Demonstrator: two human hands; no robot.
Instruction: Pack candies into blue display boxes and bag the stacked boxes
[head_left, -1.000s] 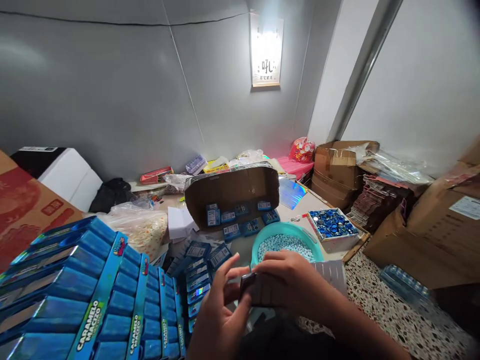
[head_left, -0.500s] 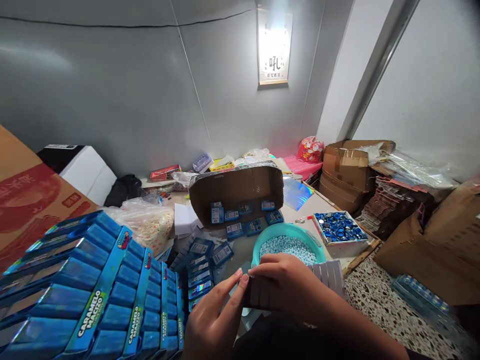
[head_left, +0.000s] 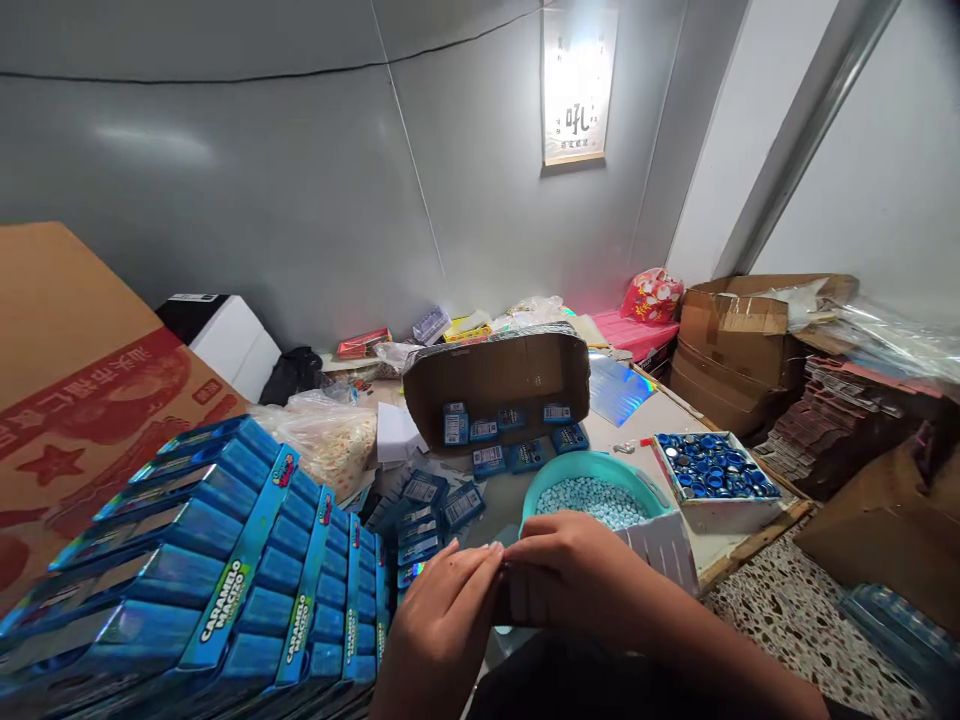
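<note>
Nearest the camera, the left hand (head_left: 442, 625) and the right hand (head_left: 577, 575) meet over a single ribbed grey-white card strip (head_left: 664, 550). The left fingertips are pinched on its near end and the right hand is curled over its middle, so both hands are closed on it. The strip's long axis runs left to right, and its free end points right and slightly away, just past the rim of one teal basin (head_left: 592, 458) heaped with pale blue pellets. On the left a stack of blue display boxes (head_left: 225, 580) crowds in close (three "CARAMELO MACIZO" fronts can be read), leaving little room on that side. To the right the counter (head_left: 652, 420) ends at a wooden edge, with open terrazzo floor (head_left: 787, 620) beyond. Loose small blue packets (head_left: 420, 500) lie between the stack and the basin. Farther on, one white tray (head_left: 735, 510) holds blue caps. One cardboard box (head_left: 495, 375) lies on its side with its mouth toward the hands and about seven packets in it.
</note>
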